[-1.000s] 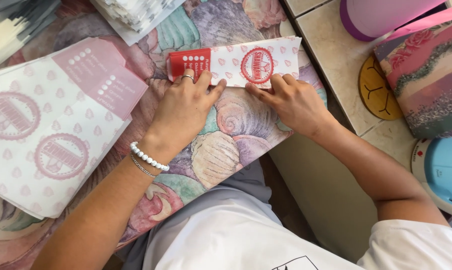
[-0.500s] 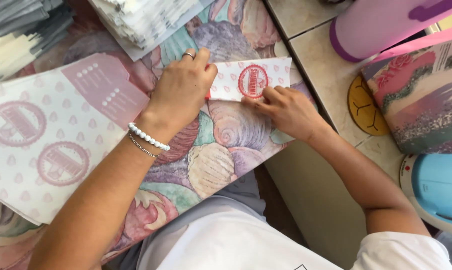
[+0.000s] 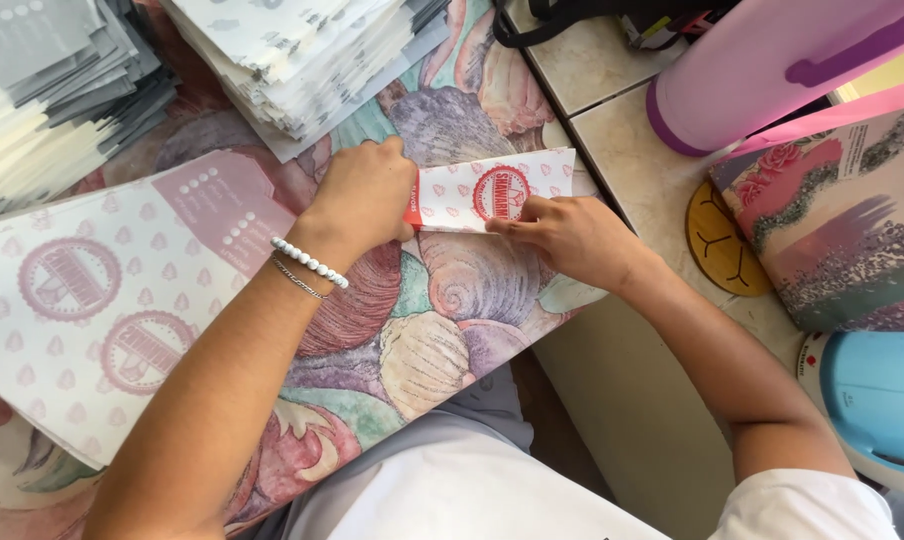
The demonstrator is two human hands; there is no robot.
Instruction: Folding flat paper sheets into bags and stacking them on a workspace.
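Observation:
A folded white paper wrapper (image 3: 492,190) with red heart dots, a round red stamp and a red end lies on a board covered in a seashell print (image 3: 422,350). My left hand (image 3: 364,195), fingers curled into a fist, presses down on the wrapper's red left end. My right hand (image 3: 572,235) pinches the wrapper's lower edge below the stamp. A bead bracelet and a thin chain sit on my left wrist.
A flat unfolded sheet of the same printed paper (image 3: 102,300) lies at the left. Stacks of flat sheets (image 3: 292,55) stand at the back and far left (image 3: 42,90). To the right are a tiled surface, a purple bottle (image 3: 772,60), a floral bag (image 3: 842,220), a round wooden coaster (image 3: 722,245) and a blue-lidded appliance (image 3: 872,400).
My left hand has slid from a flat palm on the wrapper to a fist over its red left end. The right hand stayed at the lower edge. The view shifted down.

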